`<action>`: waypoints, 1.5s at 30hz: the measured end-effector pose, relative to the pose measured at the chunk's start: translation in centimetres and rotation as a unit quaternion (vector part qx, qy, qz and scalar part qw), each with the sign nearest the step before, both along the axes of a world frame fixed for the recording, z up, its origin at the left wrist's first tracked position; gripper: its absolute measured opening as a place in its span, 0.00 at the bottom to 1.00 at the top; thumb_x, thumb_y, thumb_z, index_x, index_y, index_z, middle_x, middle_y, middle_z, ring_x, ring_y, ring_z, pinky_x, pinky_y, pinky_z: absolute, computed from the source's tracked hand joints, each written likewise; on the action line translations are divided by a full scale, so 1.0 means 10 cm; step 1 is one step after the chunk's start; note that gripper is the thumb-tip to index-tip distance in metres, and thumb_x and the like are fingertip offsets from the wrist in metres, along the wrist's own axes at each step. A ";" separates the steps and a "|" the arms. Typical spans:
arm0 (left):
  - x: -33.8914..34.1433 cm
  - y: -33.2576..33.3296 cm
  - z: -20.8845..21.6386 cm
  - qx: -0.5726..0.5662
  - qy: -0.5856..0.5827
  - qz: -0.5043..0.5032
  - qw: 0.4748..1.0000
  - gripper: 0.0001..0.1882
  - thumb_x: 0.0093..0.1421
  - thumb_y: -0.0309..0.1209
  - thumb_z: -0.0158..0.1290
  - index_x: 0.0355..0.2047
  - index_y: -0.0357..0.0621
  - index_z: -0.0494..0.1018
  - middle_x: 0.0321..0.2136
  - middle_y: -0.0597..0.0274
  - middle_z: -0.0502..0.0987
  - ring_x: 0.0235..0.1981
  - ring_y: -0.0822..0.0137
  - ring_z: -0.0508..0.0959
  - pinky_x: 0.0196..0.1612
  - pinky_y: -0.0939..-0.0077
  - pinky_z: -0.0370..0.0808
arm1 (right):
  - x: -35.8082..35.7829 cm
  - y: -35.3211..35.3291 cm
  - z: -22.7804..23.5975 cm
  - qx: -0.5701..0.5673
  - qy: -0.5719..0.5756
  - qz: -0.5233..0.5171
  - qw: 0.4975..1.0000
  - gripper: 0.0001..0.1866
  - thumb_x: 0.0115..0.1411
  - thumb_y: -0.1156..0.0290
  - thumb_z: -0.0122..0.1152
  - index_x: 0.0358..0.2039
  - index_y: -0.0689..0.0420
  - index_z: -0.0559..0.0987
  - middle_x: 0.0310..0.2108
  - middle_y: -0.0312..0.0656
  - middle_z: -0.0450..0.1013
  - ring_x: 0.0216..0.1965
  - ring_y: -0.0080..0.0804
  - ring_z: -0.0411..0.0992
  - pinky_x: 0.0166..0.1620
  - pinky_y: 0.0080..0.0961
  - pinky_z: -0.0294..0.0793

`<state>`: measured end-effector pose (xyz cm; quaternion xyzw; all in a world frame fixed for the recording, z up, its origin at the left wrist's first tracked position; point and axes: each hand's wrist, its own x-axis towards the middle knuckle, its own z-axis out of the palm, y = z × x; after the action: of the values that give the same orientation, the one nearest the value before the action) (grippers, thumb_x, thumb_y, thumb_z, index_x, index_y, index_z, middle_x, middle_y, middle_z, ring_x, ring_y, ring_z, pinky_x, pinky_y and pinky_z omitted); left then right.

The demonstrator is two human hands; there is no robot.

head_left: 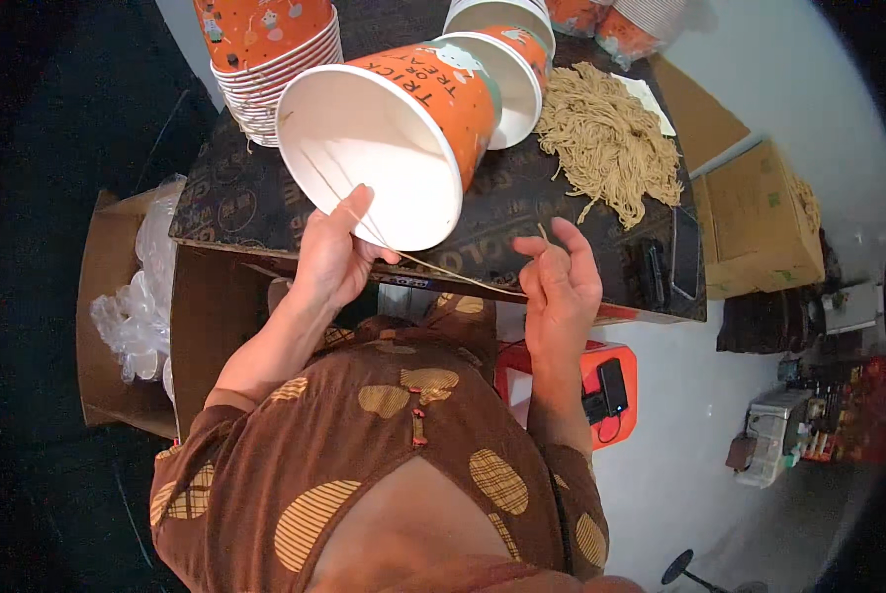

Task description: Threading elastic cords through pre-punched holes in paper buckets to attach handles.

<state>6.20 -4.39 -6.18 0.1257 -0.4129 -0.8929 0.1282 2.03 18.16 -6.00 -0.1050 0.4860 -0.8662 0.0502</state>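
An orange printed paper bucket [468, 109] with a white inside lies tilted on its side at the table's near edge, its mouth toward me. My left hand [332, 252] grips its lower rim, thumb inside the mouth. A thin tan cord [453, 275] runs from inside the bucket, past my left fingers, across to my right hand [560, 282]. The right fingers are closed on the cord, and a short end sticks up between them. Behind the held bucket lies another bucket [512, 109], also on its side. How the cord is fixed to the bucket I cannot tell.
A tall stack of nested buckets [265, 89] stands at the far left. A heap of tan cords [611, 138] lies on the right of the dark table [230, 203], with a phone [687, 252] near its right edge. Cardboard boxes [759, 227] flank the table; below is a red stool [616, 385].
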 end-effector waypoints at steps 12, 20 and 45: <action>-0.06 0.12 -0.07 0.160 -0.034 -0.138 0.977 0.23 0.65 0.31 0.46 0.55 0.26 0.57 0.37 0.45 0.77 0.25 0.61 0.82 0.19 0.80 0.82 | 0.11 -0.19 0.30 0.200 0.182 -0.110 0.957 0.02 0.62 0.79 0.53 0.34 0.63 0.74 0.26 0.44 0.77 0.17 0.13 0.63 0.21 0.11 0.61; -0.06 0.17 -0.04 0.163 -0.064 -0.111 0.978 0.24 0.65 0.31 0.47 0.55 0.28 0.57 0.38 0.46 0.77 0.25 0.60 0.82 0.19 0.79 0.83 | 0.12 -0.25 0.28 0.317 0.342 -0.134 0.874 0.03 0.57 0.84 0.57 0.31 0.63 0.74 0.21 0.37 0.74 0.22 0.17 0.71 0.28 0.15 0.71; -0.04 0.15 -0.09 0.136 -0.029 -0.125 0.982 0.24 0.65 0.32 0.47 0.55 0.26 0.58 0.37 0.45 0.77 0.25 0.61 0.81 0.19 0.78 0.83 | 0.14 -0.30 0.25 0.315 0.341 -0.101 0.880 0.04 0.57 0.86 0.55 0.32 0.65 0.74 0.21 0.38 0.73 0.23 0.18 0.72 0.27 0.14 0.70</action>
<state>5.81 -2.94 -7.12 0.1150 -0.3039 -0.9456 -0.0148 3.44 15.19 -3.54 -0.3232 0.7279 -0.5786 -0.1759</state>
